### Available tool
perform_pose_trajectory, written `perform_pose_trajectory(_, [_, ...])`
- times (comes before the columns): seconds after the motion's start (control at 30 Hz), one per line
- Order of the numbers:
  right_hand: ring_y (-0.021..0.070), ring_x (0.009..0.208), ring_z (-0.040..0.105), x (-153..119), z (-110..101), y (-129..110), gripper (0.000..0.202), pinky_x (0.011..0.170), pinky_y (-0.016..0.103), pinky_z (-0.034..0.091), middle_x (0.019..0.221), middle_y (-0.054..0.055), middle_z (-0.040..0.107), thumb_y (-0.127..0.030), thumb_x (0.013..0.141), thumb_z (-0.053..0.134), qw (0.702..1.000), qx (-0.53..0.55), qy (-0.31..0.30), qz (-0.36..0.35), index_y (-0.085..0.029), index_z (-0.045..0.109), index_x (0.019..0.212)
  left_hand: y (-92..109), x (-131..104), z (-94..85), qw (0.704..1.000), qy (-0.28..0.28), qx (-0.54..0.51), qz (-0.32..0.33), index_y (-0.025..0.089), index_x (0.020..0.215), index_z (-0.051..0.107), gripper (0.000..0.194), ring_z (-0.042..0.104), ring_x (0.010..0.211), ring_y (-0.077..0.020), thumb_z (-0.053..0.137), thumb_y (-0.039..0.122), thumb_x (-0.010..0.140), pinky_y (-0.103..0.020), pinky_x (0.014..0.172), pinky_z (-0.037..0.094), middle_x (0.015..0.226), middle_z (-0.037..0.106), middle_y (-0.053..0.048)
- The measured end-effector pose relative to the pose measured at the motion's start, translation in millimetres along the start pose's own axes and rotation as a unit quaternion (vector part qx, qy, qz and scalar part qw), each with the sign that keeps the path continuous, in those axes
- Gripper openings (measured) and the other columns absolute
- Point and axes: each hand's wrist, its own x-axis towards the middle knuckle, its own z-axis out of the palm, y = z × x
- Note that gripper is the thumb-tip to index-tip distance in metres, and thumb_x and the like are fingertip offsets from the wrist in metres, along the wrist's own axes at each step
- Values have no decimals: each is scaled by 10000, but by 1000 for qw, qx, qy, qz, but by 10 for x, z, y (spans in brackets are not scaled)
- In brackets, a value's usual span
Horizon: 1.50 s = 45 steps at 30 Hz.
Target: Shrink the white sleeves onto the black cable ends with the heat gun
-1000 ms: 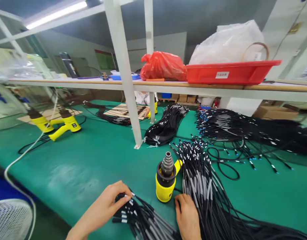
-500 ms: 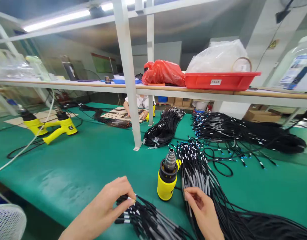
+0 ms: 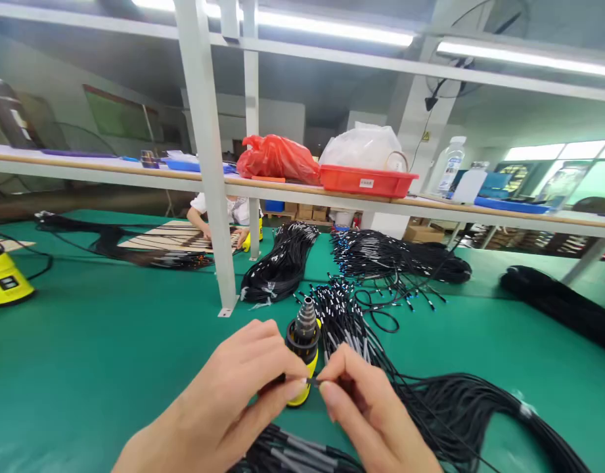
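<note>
In front of the heat gun [image 3: 305, 341], my two hands meet at a thin black cable [image 3: 313, 381] with a small white mark. My left hand [image 3: 243, 387] pinches it from one side between thumb and forefinger. From the other side my right hand [image 3: 364, 401] grips it with closed fingertips; most of the cable is hidden by the fingers. The yellow heat gun stands with its metal nozzle upward. Beneath my hands lies a bundle of black cables with grey sleeves [image 3: 292, 450], partly covered by them. To the right stretches a larger cable bundle [image 3: 430, 401] with white-marked ends.
More cable bundles [image 3: 280, 263] lie farther back on the green table [image 3: 134, 368]. A white shelf post [image 3: 216, 197] rises from the tabletop. The shelf holds a red tray [image 3: 366, 180] and bottles. Across the table a co-worker's hands [image 3: 240, 236] work by a board.
My left hand has left the near bundle and come up to my right hand, both now on one cable. The view has turned to the right.
</note>
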Motion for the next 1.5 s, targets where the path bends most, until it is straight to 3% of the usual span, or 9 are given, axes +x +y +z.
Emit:
perform_pose_trajectory(0.1, [125, 641, 444, 153, -158, -204, 247, 568, 220, 377, 724, -15, 504, -364, 994, 459, 1000, 11, 15, -11, -207, 534, 819, 7, 87, -60, 999, 33, 18, 13, 257, 941, 631, 195, 523, 858, -182, 453, 330, 977, -308, 882, 441, 872, 632, -3])
perform_pose_trajectory(0.17, [119, 614, 404, 259, -247, -298, 261, 539, 226, 338, 695, -26, 464, -363, 986, 476, 999, 21, 23, -21, -204, 509, 781, 15, 163, -109, 997, 61, 44, 20, 235, 846, 610, 239, 512, 803, -176, 454, 362, 976, -298, 817, 443, 816, 614, 1])
perform_pose_trajectory(0.27, [114, 585, 357, 400, -331, -334, 280, 509, 231, 304, 670, -37, 414, -385, 967, 514, 999, 24, 31, -27, -205, 483, 754, 9, 268, -165, 991, 114, 73, 10, 217, 675, 538, 364, 471, 682, -166, 483, 454, 946, -287, 694, 430, 666, 540, 14])
perform_pose_trajectory(0.37, [110, 581, 329, 510, -354, -284, 295, 492, 225, 289, 665, -42, 387, -397, 952, 529, 999, 21, 35, -19, -202, 473, 738, -45, 328, -168, 988, 144, 61, -14, 211, 623, 497, 405, 456, 633, -154, 499, 475, 929, -268, 615, 403, 617, 496, 24])
perform_pose_trajectory(0.63, [97, 573, 319, 734, -272, -92, 311, 486, 196, 294, 666, -56, 344, -369, 921, 533, 999, 10, 44, 5, -205, 391, 698, -302, 406, -30, 991, 109, -21, -74, 199, 668, 462, 387, 445, 627, -125, 422, 430, 977, -271, 733, 431, 653, 497, 43])
perform_pose_trajectory(0.87, [98, 563, 299, 870, -232, 118, 300, 476, 201, 267, 646, -58, 341, -351, 900, 540, 998, -18, 52, 13, -207, 376, 694, -453, 503, 81, 987, 114, -35, -112, 202, 659, 443, 420, 471, 659, -142, 317, 407, 1003, -266, 640, 389, 670, 503, 19])
perform_pose_trajectory(1.03, [105, 583, 315, 913, -224, 168, 311, 488, 198, 290, 657, -56, 337, -369, 898, 530, 998, -4, 59, 22, -211, 362, 689, -526, 552, 142, 982, 142, -31, -119, 198, 623, 431, 415, 447, 620, -133, 386, 405, 980, -271, 665, 397, 624, 489, 34])
perform_pose_trajectory(1.2, [111, 605, 336, 965, -231, 254, 292, 512, 211, 289, 675, -51, 364, -372, 898, 522, 998, -15, 53, 30, -211, 376, 703, -591, 585, 175, 982, 122, -37, -137, 198, 651, 437, 429, 481, 666, -142, 320, 412, 1004, -269, 657, 374, 660, 518, 23])
perform_pose_trajectory(1.5, [108, 601, 340, 1002, -243, 322, 269, 513, 219, 282, 673, -48, 383, -348, 893, 527, 998, -31, 50, 31, -205, 394, 708, -616, 614, 181, 980, 104, -61, -160, 197, 681, 465, 400, 470, 694, -151, 380, 446, 983, -265, 644, 361, 703, 536, 19])
